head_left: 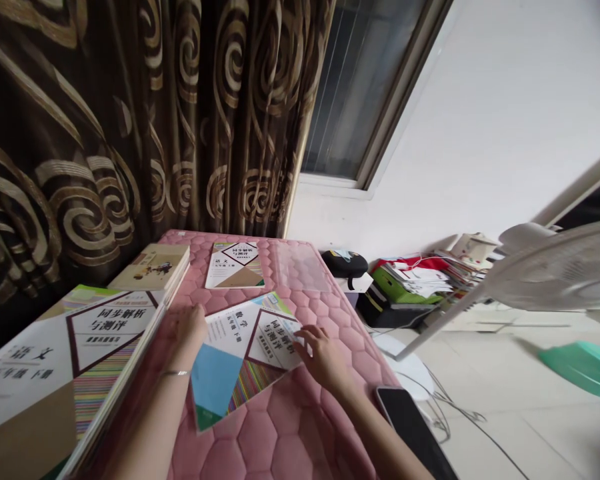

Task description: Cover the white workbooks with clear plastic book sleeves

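Note:
A math workbook with a white, blue and striped cover lies at an angle on the pink quilted surface, between my two hands. My left hand, with a thin bracelet at the wrist, is at the workbook's left edge; its fingers are mostly hidden from view. At the right edge, my right hand has its thumb and curved fingers closed about the corner of the cover. Just beyond lies a smaller-looking Chinese-language workbook. A stack topped by another Chinese-language workbook rises left of my left arm.
A tan-covered book stack stands behind the left pile. A clear plastic sheet lies on the pink quilted cover. A phone rests at the right edge. Beyond are a black case, a white fan and cables.

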The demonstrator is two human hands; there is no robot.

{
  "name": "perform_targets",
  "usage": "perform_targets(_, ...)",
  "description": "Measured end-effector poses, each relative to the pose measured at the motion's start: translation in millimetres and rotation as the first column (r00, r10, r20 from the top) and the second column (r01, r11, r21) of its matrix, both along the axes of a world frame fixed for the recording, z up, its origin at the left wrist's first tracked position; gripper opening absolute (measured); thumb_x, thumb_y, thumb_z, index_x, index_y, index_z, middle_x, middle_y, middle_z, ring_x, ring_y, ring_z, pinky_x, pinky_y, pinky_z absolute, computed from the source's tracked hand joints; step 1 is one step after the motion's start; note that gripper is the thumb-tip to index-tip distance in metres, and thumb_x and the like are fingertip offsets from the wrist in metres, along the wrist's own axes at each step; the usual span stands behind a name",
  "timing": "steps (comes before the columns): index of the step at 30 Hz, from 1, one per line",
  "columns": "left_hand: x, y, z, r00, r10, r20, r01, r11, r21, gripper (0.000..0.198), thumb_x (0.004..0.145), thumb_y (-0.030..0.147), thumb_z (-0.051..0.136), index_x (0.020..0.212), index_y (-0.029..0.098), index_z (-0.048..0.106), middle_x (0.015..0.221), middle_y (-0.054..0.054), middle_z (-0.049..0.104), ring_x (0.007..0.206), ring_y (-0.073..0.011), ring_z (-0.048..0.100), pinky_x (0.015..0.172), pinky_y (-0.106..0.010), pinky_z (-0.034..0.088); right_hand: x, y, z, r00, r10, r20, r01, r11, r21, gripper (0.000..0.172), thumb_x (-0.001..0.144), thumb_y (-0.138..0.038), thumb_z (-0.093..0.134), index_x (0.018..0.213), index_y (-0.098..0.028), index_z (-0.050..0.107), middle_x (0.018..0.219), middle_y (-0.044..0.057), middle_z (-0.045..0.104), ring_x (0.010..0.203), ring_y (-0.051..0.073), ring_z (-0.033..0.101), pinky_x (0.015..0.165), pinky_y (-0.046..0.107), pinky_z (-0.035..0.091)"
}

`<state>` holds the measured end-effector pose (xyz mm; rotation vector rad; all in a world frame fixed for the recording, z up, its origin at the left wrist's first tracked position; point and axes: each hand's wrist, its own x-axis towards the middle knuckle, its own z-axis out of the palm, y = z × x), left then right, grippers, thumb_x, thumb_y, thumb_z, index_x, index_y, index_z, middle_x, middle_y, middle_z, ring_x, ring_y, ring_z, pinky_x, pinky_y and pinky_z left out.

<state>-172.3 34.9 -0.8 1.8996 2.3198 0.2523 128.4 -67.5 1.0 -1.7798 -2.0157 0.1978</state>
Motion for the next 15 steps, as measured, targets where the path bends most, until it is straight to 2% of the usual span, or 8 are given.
perform_targets(4,16,36,1.7,0.996,-0.080,0.032,0.078,0.995,0.067,0.036,0.086,0.007,0.038,0.109,0.017,0.064,0.116,-0.016,0.068,0.114,-0.0260,0.060,0.090,-0.039,0.046,14,15,-17.6,0.997,0.075,0.015,-0.074,0.996,-0.039,0.035,0.095,-0.034,0.049,0.124,-0.026,0.068,0.139,0.009,0.055,0.125,0.027,0.050,0.105,0.042,0.041)
perform_targets(9,26,73,3.1,0.985,-0.166,0.052,0.159,0.981,0.114,0.032,0.085,0.006,0.043,0.103,0.017,0.065,0.106,-0.012,0.070,0.105,-0.0214,0.061,0.089,-0.034,0.045,11,5,-30.7,0.992,0.127,0.014,-0.125,0.987,-0.104,0.054,0.089,-0.056,0.055,0.137,-0.030,0.058,0.150,0.010,0.044,0.131,0.033,0.043,0.108,0.049,0.037)
perform_targets(12,27,82,1.5,0.980,-0.189,0.055,0.181,0.975,0.128,0.029,0.086,0.006,0.042,0.098,0.016,0.066,0.105,-0.011,0.068,0.102,-0.0197,0.061,0.088,-0.032,0.044,8,3,-32.5,0.992,0.124,0.023,-0.122,0.988,-0.096,0.062,0.086,-0.061,0.058,0.140,-0.030,0.054,0.152,0.010,0.041,0.131,0.034,0.042,0.107,0.050,0.039)
perform_targets(15,28,77,-1.7,0.986,-0.164,0.033,0.157,0.976,0.152,0.030,0.090,0.011,0.038,0.098,0.017,0.067,0.114,-0.014,0.063,0.110,-0.0254,0.056,0.092,-0.040,0.043,8,5,-35.9,0.993,0.111,0.036,-0.109,0.991,-0.073,0.062,0.086,-0.058,0.060,0.141,-0.029,0.054,0.152,0.011,0.041,0.130,0.034,0.043,0.104,0.049,0.043)
